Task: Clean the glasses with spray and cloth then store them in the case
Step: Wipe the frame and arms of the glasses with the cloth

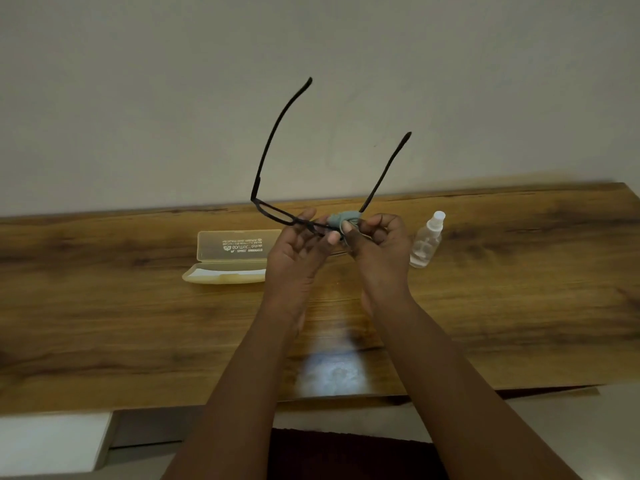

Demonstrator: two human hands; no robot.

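The left hand (pixel 300 242) holds the thin black glasses (pixel 277 188) up over the brown wooden worktop (pixel 138 323). The right hand (pixel 379 242) pinches a small grey cloth (pixel 343 219) on one lens. The open see-through yellow case (pixel 230 257) lies on the left, the clear spray bottle (pixel 426 240) on the right.

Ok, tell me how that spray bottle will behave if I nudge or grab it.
The spray bottle looks like clear thin plastic, small and only partly filled, so probably light. It stands upright, tall and narrow on the table, so a sideways nudge may tip it. Being round, it would likely roll afterwards.
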